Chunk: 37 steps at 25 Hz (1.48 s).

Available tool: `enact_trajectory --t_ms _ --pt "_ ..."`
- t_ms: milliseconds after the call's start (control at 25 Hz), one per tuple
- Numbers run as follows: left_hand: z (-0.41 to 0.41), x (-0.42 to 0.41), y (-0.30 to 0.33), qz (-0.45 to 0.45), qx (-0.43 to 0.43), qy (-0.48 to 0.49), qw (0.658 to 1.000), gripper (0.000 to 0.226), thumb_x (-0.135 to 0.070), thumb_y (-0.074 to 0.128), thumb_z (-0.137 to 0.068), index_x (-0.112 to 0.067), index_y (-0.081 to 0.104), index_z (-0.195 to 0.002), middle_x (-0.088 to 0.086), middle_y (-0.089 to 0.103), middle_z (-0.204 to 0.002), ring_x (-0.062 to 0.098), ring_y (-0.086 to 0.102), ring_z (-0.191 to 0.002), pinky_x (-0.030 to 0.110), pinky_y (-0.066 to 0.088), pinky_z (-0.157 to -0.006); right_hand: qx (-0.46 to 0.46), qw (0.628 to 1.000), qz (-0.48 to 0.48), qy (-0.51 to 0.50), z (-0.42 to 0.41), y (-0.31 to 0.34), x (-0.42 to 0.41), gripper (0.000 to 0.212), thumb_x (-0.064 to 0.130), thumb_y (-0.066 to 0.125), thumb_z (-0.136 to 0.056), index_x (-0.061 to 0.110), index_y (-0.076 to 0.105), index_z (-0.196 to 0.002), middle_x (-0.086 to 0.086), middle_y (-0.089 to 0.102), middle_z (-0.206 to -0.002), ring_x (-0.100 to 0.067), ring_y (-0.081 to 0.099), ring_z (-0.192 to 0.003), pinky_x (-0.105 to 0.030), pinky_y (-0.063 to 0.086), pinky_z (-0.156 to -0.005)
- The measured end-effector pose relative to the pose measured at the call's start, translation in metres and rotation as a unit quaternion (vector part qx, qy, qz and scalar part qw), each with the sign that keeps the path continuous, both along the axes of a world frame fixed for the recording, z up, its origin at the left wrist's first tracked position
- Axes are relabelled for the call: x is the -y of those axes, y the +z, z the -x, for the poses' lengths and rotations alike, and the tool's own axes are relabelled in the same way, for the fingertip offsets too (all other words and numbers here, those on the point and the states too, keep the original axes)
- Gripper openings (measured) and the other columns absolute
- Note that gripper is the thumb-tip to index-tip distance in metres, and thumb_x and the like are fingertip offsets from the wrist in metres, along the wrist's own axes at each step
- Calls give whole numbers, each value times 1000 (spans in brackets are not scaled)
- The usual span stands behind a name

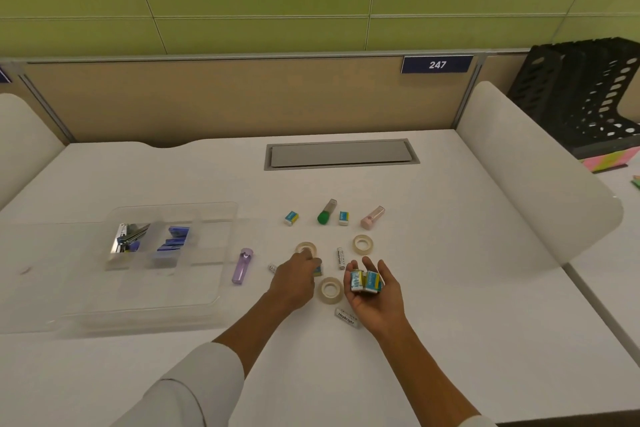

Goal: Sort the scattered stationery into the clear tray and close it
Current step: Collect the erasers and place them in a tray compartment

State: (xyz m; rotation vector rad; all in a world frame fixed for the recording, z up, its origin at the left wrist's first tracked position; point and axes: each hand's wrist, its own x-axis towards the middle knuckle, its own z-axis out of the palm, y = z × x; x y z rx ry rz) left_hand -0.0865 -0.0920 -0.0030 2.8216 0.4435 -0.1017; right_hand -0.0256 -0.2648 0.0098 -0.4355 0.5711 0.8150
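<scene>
My right hand point(372, 291) is palm up, fingers curled around two erasers point(366, 281). My left hand point(294, 279) reaches down onto another eraser point(318, 270) on the bench point(450, 253); I cannot tell its grip. The clear tray point(207, 218) sits open to the left, well apart.

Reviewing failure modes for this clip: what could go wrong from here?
1. The right hand cups several erasers loosely on an upturned palm; adding more or tipping on the way to the tray could spill them.
2. The left hand reaches down over an eraser lying next to a tape roll; it could knock the roll.
3. The clear tray and lid are hard to see against the white desk, so drops may miss a compartment.
</scene>
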Motion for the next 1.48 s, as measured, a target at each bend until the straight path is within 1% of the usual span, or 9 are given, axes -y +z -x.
enact_trajectory --t_ms 160,400,520,680,800,920,1120,1280,1480 --pt "-6 6 -5 -35 -13 -22 999 32 -18 54 -93 -12 54 -125 8 51 -126 27 59 -104 40 53 -86 -5 1000 -12 -7 -4 -2 2 39 39 55 -96 5 65 -113 -22 62 -113 -31 64 -95 -40 59 -74" --pt "-9 1 -8 51 15 61 997 25 -23 66 -81 -12 56 -101 5 55 -107 23 58 -94 32 50 -80 -3 1000 -20 -12 -8 -3 -3 41 40 56 -95 5 65 -114 -23 63 -112 -32 65 -94 -41 60 -74" --pt "-11 -7 8 86 101 73 988 25 -27 70 -74 -13 58 -91 0 56 -88 18 57 -82 32 50 -71 -2 1000 -13 -12 -9 -3 -9 40 39 57 -95 5 65 -114 -23 63 -113 -32 65 -97 -41 56 -84" --pt "-15 4 37 156 216 -42 963 24 -34 70 -67 -20 61 -84 -9 59 -77 6 49 -64 24 45 -58 13 1000 -5 -13 -15 -4 -27 37 37 60 -90 6 66 -108 -22 65 -109 -32 60 -108 -43 49 -102" --pt "-17 25 44 202 211 -100 951 24 -29 69 -70 -19 61 -90 -7 62 -82 8 54 -70 27 49 -63 42 999 13 -3 -22 -5 -44 35 37 60 -88 9 68 -105 -19 66 -102 -30 62 -101 -43 43 -106" --pt "-23 21 46 216 196 -117 949 28 -31 77 -72 -16 61 -91 -2 63 -84 7 54 -70 24 49 -64 50 998 36 -12 -26 -2 -55 37 41 48 -99 12 69 -107 -17 68 -105 -28 66 -96 -40 56 -88" --pt "-33 -8 50 226 222 -150 937 37 -39 81 -70 -13 65 -91 -2 66 -83 10 58 -70 4 38 -61 37 998 -11 -53 -30 2 -61 29 34 53 -99 10 66 -108 -18 66 -106 -28 66 -95 -39 63 -67" --pt "-68 -37 47 206 260 -38 943 17 -30 71 -80 -18 61 -88 -7 63 -81 9 59 -68 20 48 -61 7 995 -49 -89 -39 1 -59 30 32 57 -97 6 66 -107 -19 65 -108 -29 65 -101 -43 62 -73" --pt "-117 -48 31 111 94 -78 986 33 -12 60 -88 -14 54 -121 2 55 -123 21 59 -99 37 50 -88 -4 992 -54 -112 -55 -5 -48 32 31 59 -91 6 67 -109 -18 64 -114 -30 66 -103 -44 61 -78"
